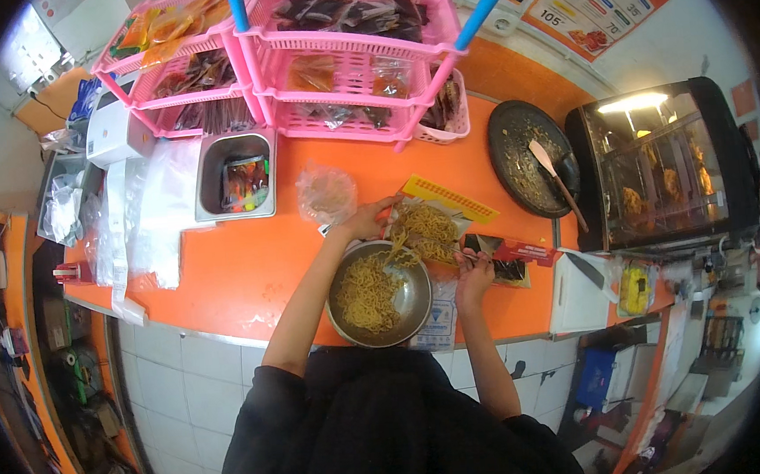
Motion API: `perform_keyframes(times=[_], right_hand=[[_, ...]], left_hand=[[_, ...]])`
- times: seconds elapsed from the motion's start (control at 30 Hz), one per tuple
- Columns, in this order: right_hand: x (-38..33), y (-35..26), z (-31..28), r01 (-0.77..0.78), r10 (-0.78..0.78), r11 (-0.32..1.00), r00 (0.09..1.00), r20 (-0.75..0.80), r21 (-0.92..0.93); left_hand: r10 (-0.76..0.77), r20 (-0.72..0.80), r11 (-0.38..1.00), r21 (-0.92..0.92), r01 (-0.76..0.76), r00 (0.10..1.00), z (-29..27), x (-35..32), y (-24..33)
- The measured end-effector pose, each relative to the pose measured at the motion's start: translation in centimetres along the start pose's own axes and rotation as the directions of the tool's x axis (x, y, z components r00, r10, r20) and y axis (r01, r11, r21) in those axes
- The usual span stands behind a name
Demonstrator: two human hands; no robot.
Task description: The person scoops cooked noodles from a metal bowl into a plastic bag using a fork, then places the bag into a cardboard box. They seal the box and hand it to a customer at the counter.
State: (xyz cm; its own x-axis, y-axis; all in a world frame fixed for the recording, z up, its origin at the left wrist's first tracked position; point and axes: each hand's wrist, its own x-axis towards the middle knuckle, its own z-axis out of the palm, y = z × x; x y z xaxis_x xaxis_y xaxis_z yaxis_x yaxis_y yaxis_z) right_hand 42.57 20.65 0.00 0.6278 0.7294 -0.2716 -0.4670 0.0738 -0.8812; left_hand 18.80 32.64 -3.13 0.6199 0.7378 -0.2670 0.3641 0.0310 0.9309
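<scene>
A round metal bowl stands at the table's front edge, with yellow noodles in it. Just beyond it, more noodles lie in an opened takeaway box with a yellow patterned flap. Some strands hang between box and bowl. My left hand reaches over the bowl's far left rim, its fingers closed on the box's left edge. To the right of the bowl, my right hand is closed beside the noodles. A thin shiny piece shows at its fingertips, too small to name.
A crumpled clear plastic bag lies left of the box. Pink basket racks and a steel container stand behind. At right are a dark stone mortar with a wooden spatula, a knife on a white board and a lit display cabinet.
</scene>
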Motion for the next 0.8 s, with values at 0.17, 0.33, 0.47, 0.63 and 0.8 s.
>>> perform_keyframes(times=[0.17, 0.33, 0.47, 0.63, 0.8], right_hand=[[-1.7, -3.8, 0.4, 0.007, -0.010, 0.999, 0.998, 0.060, 0.040], [-1.6, -9.3, 1.0, 0.091, -0.109, 0.985, 0.987, 0.120, 0.148], [-0.9, -12.9, 1.8, 0.332, -0.340, 0.940, 0.924, 0.172, 0.074], [-0.8, -14.4, 3.2, 0.594, -0.475, 0.795, 0.736, 0.482, -0.124], [-0.6, -16.3, 4.8, 0.918, -0.285, 0.360, 0.279, 0.917, -0.167]], left_hand=[[0.106, -0.026, 0.994, 0.023, -0.106, 0.994, 0.0, -0.3, -0.6], [0.092, -0.049, 0.989, 0.118, -0.086, 0.995, 0.1, -0.3, -0.7], [-0.020, -0.020, 1.000, 0.022, 0.020, 1.000, -0.1, -0.7, 0.9], [0.096, -0.028, 0.993, 0.074, -0.094, 0.995, -0.1, -0.3, -0.3], [0.149, -0.047, 0.989, 0.029, -0.147, 0.988, 0.2, -0.2, -0.9]])
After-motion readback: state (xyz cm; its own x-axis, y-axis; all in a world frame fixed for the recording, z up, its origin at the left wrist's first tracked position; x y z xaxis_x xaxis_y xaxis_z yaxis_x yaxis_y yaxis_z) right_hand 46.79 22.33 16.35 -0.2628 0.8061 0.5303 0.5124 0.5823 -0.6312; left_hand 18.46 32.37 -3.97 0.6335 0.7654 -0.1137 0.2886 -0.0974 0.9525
